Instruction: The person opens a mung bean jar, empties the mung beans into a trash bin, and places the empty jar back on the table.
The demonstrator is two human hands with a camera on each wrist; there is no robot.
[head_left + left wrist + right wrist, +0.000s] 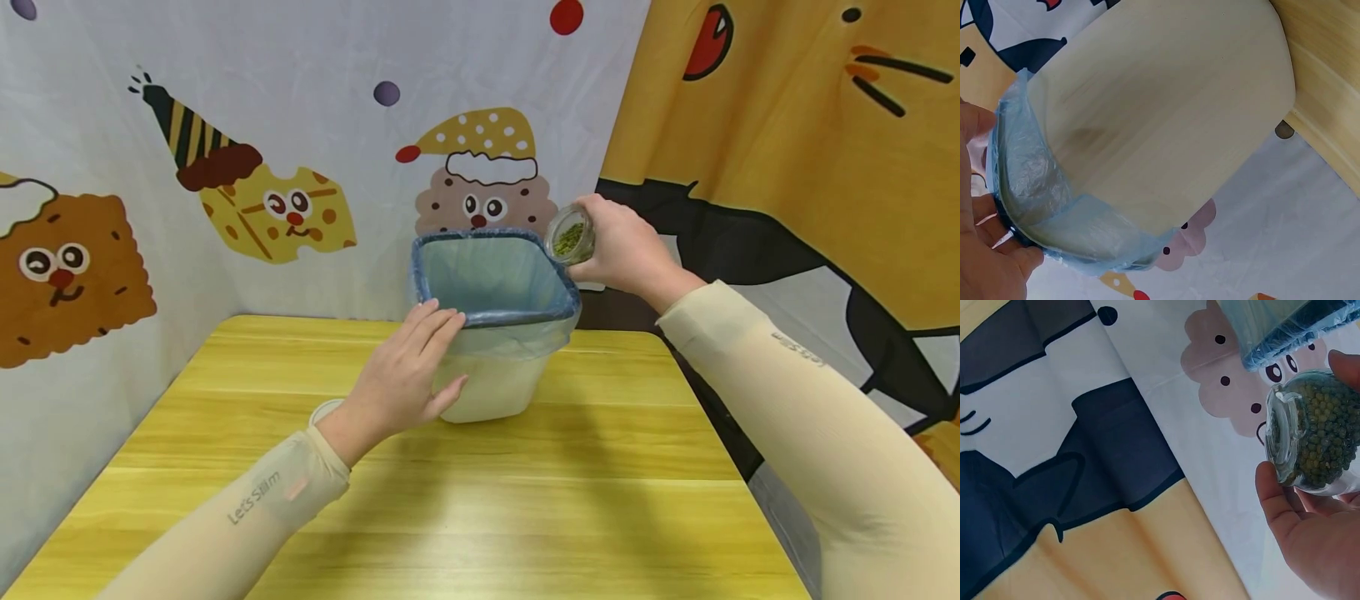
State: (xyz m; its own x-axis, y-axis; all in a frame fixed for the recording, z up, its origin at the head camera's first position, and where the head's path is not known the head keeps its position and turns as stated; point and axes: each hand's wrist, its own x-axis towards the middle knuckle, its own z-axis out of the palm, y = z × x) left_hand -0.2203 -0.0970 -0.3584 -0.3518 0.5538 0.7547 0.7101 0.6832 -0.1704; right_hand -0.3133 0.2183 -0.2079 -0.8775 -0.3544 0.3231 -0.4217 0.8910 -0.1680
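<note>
A cream bin (491,387) stands on the table, with a thin blue bag (1035,181) lining it and folded over its rim. My left hand (401,375) rests on the near left corner of the rim, its fingers extended and its thumb beside the outer wall. My right hand (626,246) grips a small clear glass jar (1282,434) by its side, just above the right edge of the bin. Small green beans (1325,428) fill part of the jar. The jar is tipped on its side, its mouth facing the head camera. The bottom of the bin's inside is hidden.
The bin stands near the far edge of a wood-grain table (480,517). A round white rim (324,410) shows partly behind my left wrist. Cartoon-printed cloth (300,58) hangs behind the table, with a yellow cloth (787,208) at the right.
</note>
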